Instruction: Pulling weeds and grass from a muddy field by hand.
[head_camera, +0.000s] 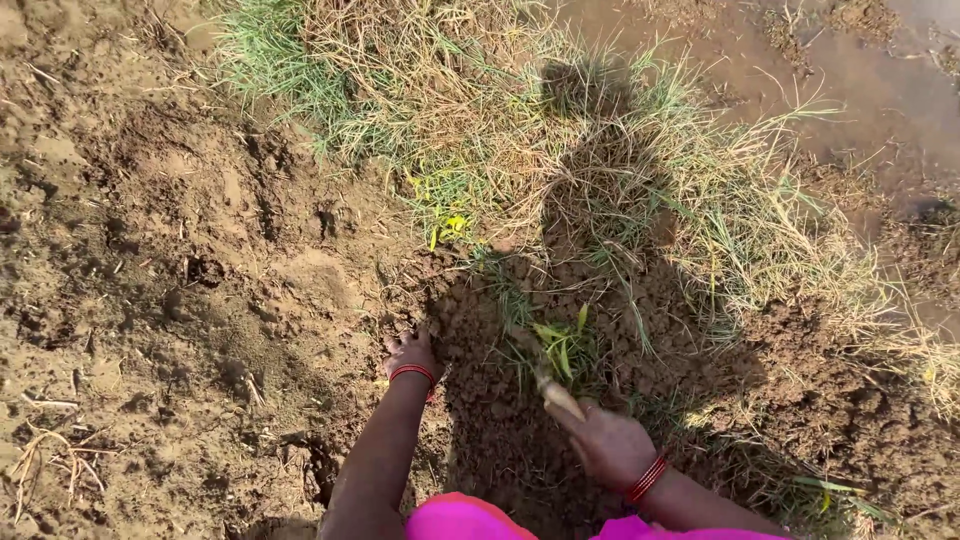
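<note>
Head view looks straight down onto bare brown soil (170, 300), broken into dry clods and crumbs, with a band of grass (560, 150) running across the top and down the right side — part green, part straw-coloured. The right hand (612, 445) is closed in a fist around a short wooden handle (558, 396), pale and worn, which slants up and to the left out of the fist; its far end goes down into the dirt at the foot of a small green plant (562, 345), and whatever blade it carries is hidden in the soil and the leaves, so its shape cannot be told. Red bangles (647, 478) circle the right wrist. The left hand (412, 353) lies on the ground to the left of the plant, well apart from the tool, fingers pressed down among the clods; it looks to hold nothing, though the fingertips are partly sunk in earth and how far they spread is unclear. A red bangle (412, 372) sits on that wrist too. Bright pink cloth (470, 520) shows at the bottom edge between the two forearms. A dark shadow (600, 250) of the person falls up the middle, across the dug patch and over the grass. A little yellow-green sprig (452, 226) stands at the edge of the grass, above the left hand. No packages, labels or signs lie anywhere on the ground.
</note>
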